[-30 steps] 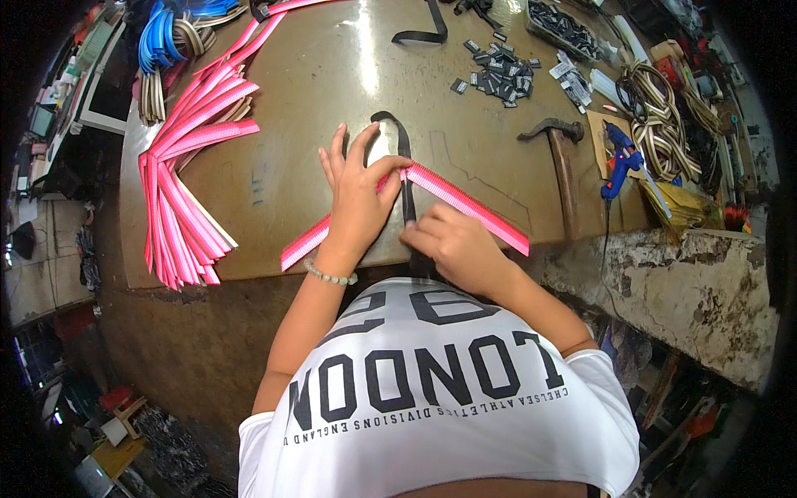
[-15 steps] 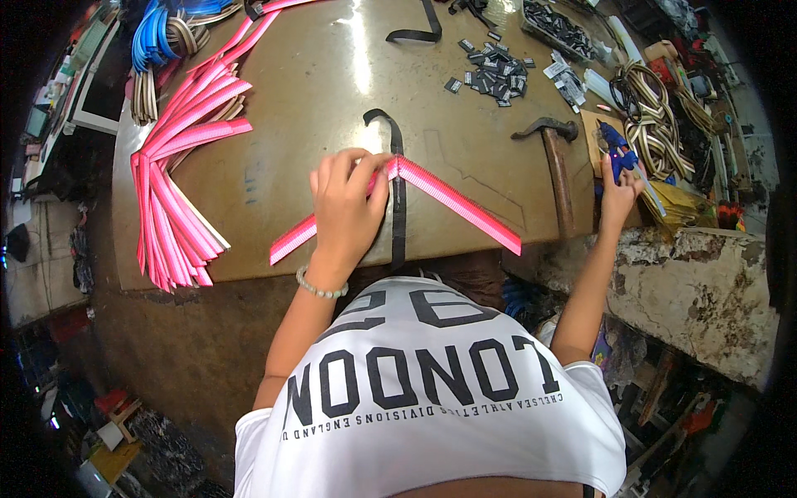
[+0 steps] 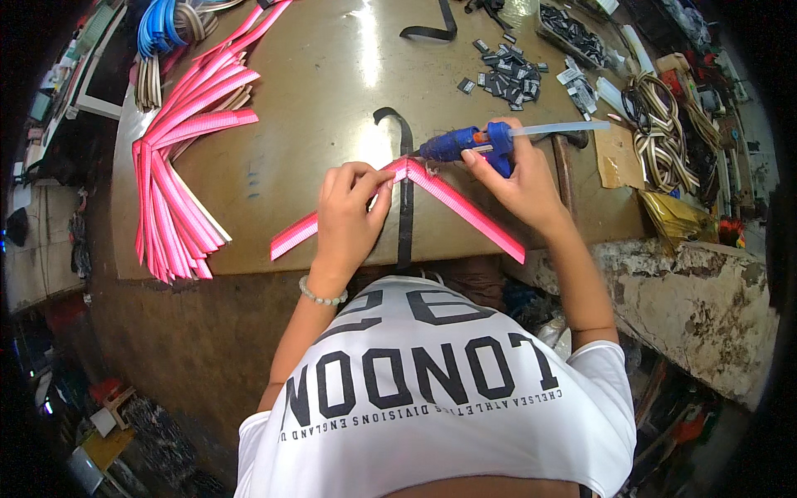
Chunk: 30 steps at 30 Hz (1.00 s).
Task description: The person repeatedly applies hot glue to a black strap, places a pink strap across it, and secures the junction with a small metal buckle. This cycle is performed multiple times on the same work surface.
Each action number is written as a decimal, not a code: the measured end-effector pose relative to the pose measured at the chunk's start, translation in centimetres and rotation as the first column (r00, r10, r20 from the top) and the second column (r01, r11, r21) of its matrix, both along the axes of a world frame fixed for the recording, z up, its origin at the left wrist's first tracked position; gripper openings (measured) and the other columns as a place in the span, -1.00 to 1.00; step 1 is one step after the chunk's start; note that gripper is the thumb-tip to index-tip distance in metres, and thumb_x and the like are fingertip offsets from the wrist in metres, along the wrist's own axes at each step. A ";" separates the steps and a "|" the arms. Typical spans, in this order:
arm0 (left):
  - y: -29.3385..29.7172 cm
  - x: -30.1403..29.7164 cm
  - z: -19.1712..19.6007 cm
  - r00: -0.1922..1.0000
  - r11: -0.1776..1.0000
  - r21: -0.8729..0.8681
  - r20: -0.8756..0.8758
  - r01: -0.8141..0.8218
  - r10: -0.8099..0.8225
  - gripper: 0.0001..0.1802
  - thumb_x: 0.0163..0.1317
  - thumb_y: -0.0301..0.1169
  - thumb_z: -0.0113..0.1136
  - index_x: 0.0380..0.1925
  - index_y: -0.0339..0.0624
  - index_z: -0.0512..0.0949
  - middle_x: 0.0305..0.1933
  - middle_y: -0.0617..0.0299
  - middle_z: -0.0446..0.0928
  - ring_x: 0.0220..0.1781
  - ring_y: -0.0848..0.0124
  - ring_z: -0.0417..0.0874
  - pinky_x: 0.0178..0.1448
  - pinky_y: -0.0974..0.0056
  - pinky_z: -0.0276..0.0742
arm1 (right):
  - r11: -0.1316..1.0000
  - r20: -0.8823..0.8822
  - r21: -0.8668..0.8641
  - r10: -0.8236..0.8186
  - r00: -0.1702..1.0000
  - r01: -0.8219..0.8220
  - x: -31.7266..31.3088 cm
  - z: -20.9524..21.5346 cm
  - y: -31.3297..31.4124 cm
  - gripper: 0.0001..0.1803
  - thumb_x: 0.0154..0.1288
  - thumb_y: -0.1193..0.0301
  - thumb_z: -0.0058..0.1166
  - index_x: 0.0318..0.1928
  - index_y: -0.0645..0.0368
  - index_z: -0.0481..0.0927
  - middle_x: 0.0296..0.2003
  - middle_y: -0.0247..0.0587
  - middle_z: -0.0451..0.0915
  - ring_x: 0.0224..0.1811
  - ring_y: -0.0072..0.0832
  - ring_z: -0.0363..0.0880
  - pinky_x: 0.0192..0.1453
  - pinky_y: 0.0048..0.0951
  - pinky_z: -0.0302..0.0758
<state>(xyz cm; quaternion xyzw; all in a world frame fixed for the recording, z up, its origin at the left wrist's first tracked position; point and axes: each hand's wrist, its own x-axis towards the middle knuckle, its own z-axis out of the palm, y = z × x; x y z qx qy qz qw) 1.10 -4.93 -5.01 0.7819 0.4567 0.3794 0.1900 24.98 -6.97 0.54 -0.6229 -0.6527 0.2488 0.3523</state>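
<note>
My right hand (image 3: pixel 521 178) is wrapped round a blue glue gun (image 3: pixel 452 145) with a pale glue stick (image 3: pixel 564 128) poking out of its back. The nozzle is at the peak of a pink strap (image 3: pixel 466 212), which is bent into an upside-down V. My left hand (image 3: pixel 350 199) pinches that strap just left of the bend. Under the peak runs a black strap (image 3: pixel 405 220), lying lengthwise from the table's near edge, its far end curling left. Whether glue is coming out is too small to make out.
A fan of pink straps (image 3: pixel 170 207) lies at the left, near blue coiled straps (image 3: pixel 158 31). Small black tags (image 3: pixel 510 76) are heaped at the far right. A hammer (image 3: pixel 564 178) lies partly behind my right hand; a cardboard piece (image 3: pixel 618 159) is beyond it.
My right hand has brought the glue gun left from the table's right side to the bend of the pink strap. My left hand keeps its pinch there.
</note>
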 end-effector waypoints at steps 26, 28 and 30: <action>-0.2 0.2 0.2 0.999 1.000 0.000 -0.035 -0.001 0.001 -0.86 0.11 -0.51 0.33 -0.29 -0.16 0.67 -0.27 0.22 0.53 -0.21 0.23 0.47 -0.09 0.18 0.42 | 0.514 0.320 0.112 -0.829 0.458 0.851 15.6 -1.3 -5.8 -0.34 0.46 -0.10 -0.09 0.02 0.36 0.48 -0.16 0.33 0.62 -0.03 0.24 0.57 0.04 -0.03 0.46; -0.1 0.3 0.2 0.999 1.000 0.002 -0.042 -0.012 0.013 -0.85 0.11 -0.51 0.33 -0.28 -0.16 0.67 -0.26 0.21 0.52 -0.20 0.22 0.47 -0.08 0.18 0.42 | 0.473 0.674 -0.023 -0.643 0.364 0.881 15.8 0.1 -8.1 -0.34 0.45 -0.12 -0.11 -0.02 0.35 0.54 -0.23 0.31 0.63 -0.09 0.24 0.58 0.00 -0.01 0.47; -0.1 0.4 0.2 0.999 1.000 -0.001 -0.051 -0.014 0.014 -0.85 0.11 -0.51 0.33 -0.27 -0.16 0.67 -0.25 0.21 0.52 -0.20 0.22 0.47 -0.07 0.17 0.41 | 0.519 0.654 -0.209 -0.556 0.513 0.829 14.6 2.2 -9.1 -0.40 0.44 -0.06 -0.06 -0.10 0.33 0.60 -0.29 0.26 0.65 -0.14 0.18 0.62 -0.04 -0.04 0.50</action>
